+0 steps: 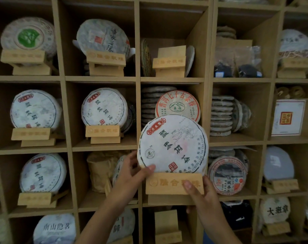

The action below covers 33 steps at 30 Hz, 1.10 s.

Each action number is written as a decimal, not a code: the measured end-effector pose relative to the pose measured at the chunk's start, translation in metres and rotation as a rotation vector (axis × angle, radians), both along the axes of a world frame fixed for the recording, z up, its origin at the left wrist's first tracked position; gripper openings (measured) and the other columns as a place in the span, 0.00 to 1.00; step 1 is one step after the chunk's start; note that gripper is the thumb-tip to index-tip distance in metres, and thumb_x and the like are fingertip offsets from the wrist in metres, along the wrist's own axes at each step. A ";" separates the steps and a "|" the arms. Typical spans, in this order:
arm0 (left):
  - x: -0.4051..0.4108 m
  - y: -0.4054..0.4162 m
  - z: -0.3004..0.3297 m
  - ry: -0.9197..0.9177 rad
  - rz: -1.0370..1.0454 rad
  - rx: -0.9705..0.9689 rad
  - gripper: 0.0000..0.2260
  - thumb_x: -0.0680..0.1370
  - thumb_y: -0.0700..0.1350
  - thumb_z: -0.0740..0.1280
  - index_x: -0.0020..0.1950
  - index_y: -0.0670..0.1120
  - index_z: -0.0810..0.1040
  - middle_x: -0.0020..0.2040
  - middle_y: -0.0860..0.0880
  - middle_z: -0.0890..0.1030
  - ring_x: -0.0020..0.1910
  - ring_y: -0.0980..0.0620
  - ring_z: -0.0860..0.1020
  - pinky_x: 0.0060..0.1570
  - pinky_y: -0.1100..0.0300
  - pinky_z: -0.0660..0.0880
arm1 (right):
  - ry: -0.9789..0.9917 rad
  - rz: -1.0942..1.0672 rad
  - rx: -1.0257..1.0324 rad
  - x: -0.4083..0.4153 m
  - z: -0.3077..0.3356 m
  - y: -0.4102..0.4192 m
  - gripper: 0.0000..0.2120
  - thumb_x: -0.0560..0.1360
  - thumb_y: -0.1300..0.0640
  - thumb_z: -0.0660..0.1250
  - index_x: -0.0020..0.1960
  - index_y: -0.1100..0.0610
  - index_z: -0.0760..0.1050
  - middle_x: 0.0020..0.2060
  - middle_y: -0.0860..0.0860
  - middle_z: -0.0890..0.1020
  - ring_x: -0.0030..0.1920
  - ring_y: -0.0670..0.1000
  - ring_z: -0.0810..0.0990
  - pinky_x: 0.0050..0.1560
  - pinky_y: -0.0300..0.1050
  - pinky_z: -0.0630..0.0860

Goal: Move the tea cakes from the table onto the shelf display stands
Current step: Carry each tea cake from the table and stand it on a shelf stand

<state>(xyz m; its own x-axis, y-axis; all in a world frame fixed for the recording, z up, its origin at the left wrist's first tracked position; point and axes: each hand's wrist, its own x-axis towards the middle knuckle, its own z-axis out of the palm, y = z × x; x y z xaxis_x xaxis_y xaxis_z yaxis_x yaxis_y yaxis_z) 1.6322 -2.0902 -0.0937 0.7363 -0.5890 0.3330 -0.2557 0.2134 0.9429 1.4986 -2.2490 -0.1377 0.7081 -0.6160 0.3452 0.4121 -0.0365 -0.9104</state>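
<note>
A round white paper-wrapped tea cake (pixel 172 143) with black calligraphy and a red label stands upright in a wooden display stand (pixel 172 184) in front of the middle shelf column. My left hand (pixel 132 171) holds the cake's lower left edge, thumb on its face. My right hand (pixel 200 191) grips the stand's lower right corner, thumb across its front plate. Both the cake and the stand are held just in front of the cubby, partly covering the shelf board behind.
Wooden cubby shelves (pixel 100 78) fill the view. Most cubbies hold wrapped tea cakes on stands, like the matching one (pixel 104 107) to the left. An empty stand (pixel 169 63) sits in the upper middle cubby, another (pixel 167 228) below. Stacks of bare cakes (pixel 221 115) stand to the right.
</note>
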 end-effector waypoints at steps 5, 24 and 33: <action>-0.016 -0.011 -0.023 0.060 -0.103 0.001 0.37 0.56 0.58 0.80 0.64 0.56 0.73 0.54 0.54 0.85 0.50 0.56 0.84 0.43 0.62 0.81 | 0.008 0.012 -0.054 -0.001 0.007 -0.007 0.29 0.55 0.36 0.76 0.55 0.42 0.76 0.45 0.40 0.86 0.41 0.42 0.85 0.25 0.37 0.76; -0.014 -0.024 -0.041 0.082 -0.055 -0.068 0.38 0.55 0.55 0.82 0.63 0.54 0.73 0.52 0.58 0.84 0.50 0.58 0.83 0.41 0.65 0.80 | 0.121 -0.129 -0.099 0.008 0.035 -0.036 0.09 0.78 0.56 0.68 0.54 0.43 0.72 0.54 0.48 0.81 0.51 0.47 0.83 0.43 0.44 0.81; -0.010 -0.020 -0.042 0.085 -0.043 -0.069 0.36 0.55 0.56 0.81 0.60 0.57 0.73 0.49 0.62 0.84 0.48 0.61 0.83 0.38 0.68 0.79 | 0.075 -0.096 -0.061 0.009 0.036 -0.032 0.16 0.71 0.51 0.74 0.55 0.43 0.73 0.44 0.41 0.86 0.44 0.43 0.86 0.40 0.42 0.81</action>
<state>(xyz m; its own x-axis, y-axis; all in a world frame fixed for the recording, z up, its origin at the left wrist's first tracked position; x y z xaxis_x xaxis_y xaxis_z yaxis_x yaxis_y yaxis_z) 1.6223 -2.1104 -0.1354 0.7383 -0.5984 0.3111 -0.1645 0.2875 0.9435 1.5072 -2.2809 -0.1020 0.6719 -0.6618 0.3326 0.3353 -0.1286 -0.9333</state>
